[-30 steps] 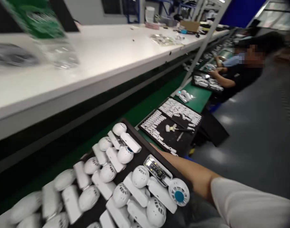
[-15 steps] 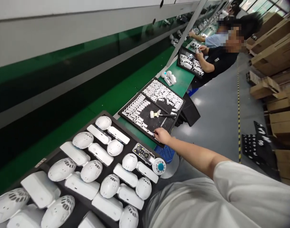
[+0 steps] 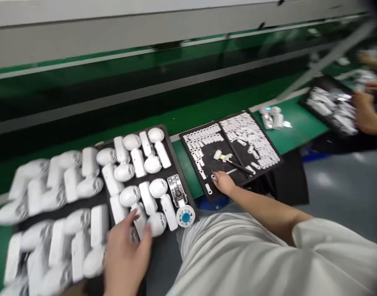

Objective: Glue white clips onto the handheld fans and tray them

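My left hand (image 3: 126, 250), somewhat blurred, reaches over the near edge of a black tray of white devices, thumb and fingers apart. Right beside its fingertips is a white device (image 3: 139, 220) with a long box-shaped body. Whether they touch, I cannot tell. My right hand (image 3: 224, 183) is over a divided black tray (image 3: 209, 152), its fingers pinched on a small white oblong plastic part (image 3: 213, 177). Similar white parts (image 3: 203, 130) lie in rows there. A white-headed tool with a black handle (image 3: 218, 155) rests in that tray.
An opened device with a bare circuit board (image 3: 176, 189) and blue round face lies at the tray's right edge. Farther right are several white pieces (image 3: 272, 117) on the green bench (image 3: 311, 119). A co-worker's arms (image 3: 368, 111) reach over another black tray (image 3: 305, 98).
My view has swung left and levelled out. My left hand has come into view over the white devices. My right hand now has a small white part at its fingertips, above the divided tray.
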Demonstrator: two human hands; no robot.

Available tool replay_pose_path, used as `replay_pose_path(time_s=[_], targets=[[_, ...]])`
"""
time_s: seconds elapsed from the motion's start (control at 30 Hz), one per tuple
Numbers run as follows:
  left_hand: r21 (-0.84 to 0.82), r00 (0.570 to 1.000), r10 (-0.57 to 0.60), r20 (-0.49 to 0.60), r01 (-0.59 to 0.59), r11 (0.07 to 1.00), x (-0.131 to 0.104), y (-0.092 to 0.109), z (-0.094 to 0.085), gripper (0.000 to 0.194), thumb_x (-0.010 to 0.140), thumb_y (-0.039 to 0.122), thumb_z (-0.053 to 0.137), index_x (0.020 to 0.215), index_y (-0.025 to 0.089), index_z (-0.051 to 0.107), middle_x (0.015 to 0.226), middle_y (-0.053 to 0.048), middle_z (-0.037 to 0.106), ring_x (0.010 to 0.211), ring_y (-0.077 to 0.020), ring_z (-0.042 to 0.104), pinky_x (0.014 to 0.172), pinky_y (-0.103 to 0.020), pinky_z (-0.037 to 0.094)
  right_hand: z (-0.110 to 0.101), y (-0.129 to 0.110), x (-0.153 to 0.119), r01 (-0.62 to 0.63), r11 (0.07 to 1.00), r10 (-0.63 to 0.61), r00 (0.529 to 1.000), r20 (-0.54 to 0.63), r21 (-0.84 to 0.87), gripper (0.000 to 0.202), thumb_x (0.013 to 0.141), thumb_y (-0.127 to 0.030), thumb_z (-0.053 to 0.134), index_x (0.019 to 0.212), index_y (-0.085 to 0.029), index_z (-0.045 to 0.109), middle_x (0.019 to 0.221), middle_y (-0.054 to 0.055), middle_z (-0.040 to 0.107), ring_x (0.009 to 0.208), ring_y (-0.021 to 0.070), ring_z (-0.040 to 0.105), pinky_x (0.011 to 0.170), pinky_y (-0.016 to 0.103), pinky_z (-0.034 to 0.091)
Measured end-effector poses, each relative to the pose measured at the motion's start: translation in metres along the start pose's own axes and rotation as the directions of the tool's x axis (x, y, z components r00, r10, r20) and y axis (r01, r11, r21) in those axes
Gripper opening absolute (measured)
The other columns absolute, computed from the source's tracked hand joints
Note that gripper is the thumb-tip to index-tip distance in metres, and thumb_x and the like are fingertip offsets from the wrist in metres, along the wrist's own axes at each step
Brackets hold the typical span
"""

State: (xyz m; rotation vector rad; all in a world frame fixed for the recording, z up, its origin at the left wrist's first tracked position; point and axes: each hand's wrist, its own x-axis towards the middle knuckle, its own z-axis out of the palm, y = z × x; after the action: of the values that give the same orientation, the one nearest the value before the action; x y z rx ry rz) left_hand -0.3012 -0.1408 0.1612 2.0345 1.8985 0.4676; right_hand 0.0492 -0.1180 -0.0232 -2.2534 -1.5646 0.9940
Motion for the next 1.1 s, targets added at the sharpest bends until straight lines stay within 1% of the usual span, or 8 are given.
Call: replay_pose_path(time_s=[0.17,0.27,0.37,0.47,0.67,0.87,1.0,1.1], targets=[[0.290,0.986,-0.164,0.003,0.156,0.944,-0.032,0.110,0.078,0.067,0.083,0.045,0.065,0.136,0.006,0.050,0.119,-0.020,0.061,0.110,-0.0376,0.054,0.094,-0.050,0.045,-0.025,0.026,0.007,0.011,0.942,-0.069,0.985,0.160,0.336,0.022,0.074,-0.021,0.063,0.095,-0.018,0.058,0.102,0.010,0.067,0.096,0.0248,0.066,0.094,0.043,0.050],[0.308,0.921,-0.384,-0.063,0.384,0.871,-0.033,0.136,0.104,0.078,0.077,0.037,0.072,0.139,0.000,0.043,0.126,-0.028,0.055,0.116,-0.0434,0.049,0.095,-0.054,0.042,-0.058,0.032,-0.002,-0.147,0.808,-0.055,0.945,0.321,0.571,0.031,0.074,-0.029,0.063,0.101,-0.020,0.051,0.098,0.008,0.069,0.083,0.0228,0.071,0.079,0.041,0.058],[0.253,0.886,-0.448,-0.118,0.463,0.849,-0.037,0.138,0.102,0.071,0.069,0.024,0.078,0.132,0.006,0.050,0.121,-0.025,0.058,0.117,-0.0426,0.051,0.098,-0.053,0.042,-0.097,0.030,-0.016,-0.307,0.618,-0.071,0.895,0.441,0.723,0.043,0.075,-0.030,0.064,0.113,-0.021,0.047,0.100,0.008,0.072,0.084,0.0223,0.073,0.079,0.040,0.061],[0.163,0.883,-0.435,-0.175,0.462,0.872,-0.040,0.140,0.081,0.054,0.068,0.017,0.073,0.119,0.014,0.056,0.113,-0.017,0.063,0.114,-0.0362,0.056,0.099,-0.048,0.044,-0.125,0.024,-0.027,-0.414,0.456,-0.099,0.856,0.507,0.788,0.044,0.073,-0.021,0.066,0.115,-0.019,0.052,0.100,0.010,0.073,0.086,0.0224,0.074,0.081,0.039,0.061],[-0.124,0.855,-0.441,-0.272,0.424,0.897,-0.013,0.148,0.044,0.072,0.072,0.029,0.073,0.137,0.021,0.043,0.125,-0.012,0.060,0.110,-0.0286,0.062,0.094,-0.039,0.050,-0.141,0.015,-0.046,-0.538,0.303,-0.104,0.802,0.588,0.787,0.032,0.071,-0.012,0.074,0.101,-0.014,0.064,0.094,0.012,0.075,0.082,0.0221,0.074,0.076,0.033,0.062],[-0.369,0.822,-0.495,-0.282,0.383,0.847,0.045,0.121,0.077,0.078,0.072,0.025,0.073,0.142,0.015,0.038,0.132,-0.015,0.057,0.119,-0.0263,0.057,0.102,-0.037,0.046,-0.151,0.006,-0.067,-0.550,0.272,-0.083,0.804,0.589,0.789,0.036,0.066,-0.015,0.082,0.097,-0.016,0.065,0.087,0.008,0.075,0.076,0.0196,0.072,0.073,0.033,0.062],[-0.485,0.823,-0.528,-0.209,0.381,0.787,0.062,0.115,0.096,0.056,0.066,0.016,0.074,0.119,0.015,0.059,0.119,-0.015,0.064,0.122,-0.0330,0.054,0.109,-0.047,0.037,-0.162,0.004,-0.076,-0.491,0.285,-0.098,0.840,0.534,0.824,0.038,0.058,-0.023,0.089,0.088,-0.017,0.067,0.084,0.006,0.074,0.071,0.0155,0.069,0.067,0.027,0.060],[-0.594,0.820,-0.555,-0.142,0.378,0.710,0.065,0.118,0.093,0.046,0.063,0.012,0.072,0.108,0.015,0.065,0.112,-0.015,0.067,0.125,-0.0366,0.050,0.114,-0.052,0.029,-0.172,-0.001,-0.078,-0.418,0.331,-0.115,0.872,0.476,0.846,0.042,0.053,-0.029,0.091,0.085,-0.017,0.068,0.078,0.003,0.071,0.067,0.0138,0.066,0.063,0.026,0.058]])
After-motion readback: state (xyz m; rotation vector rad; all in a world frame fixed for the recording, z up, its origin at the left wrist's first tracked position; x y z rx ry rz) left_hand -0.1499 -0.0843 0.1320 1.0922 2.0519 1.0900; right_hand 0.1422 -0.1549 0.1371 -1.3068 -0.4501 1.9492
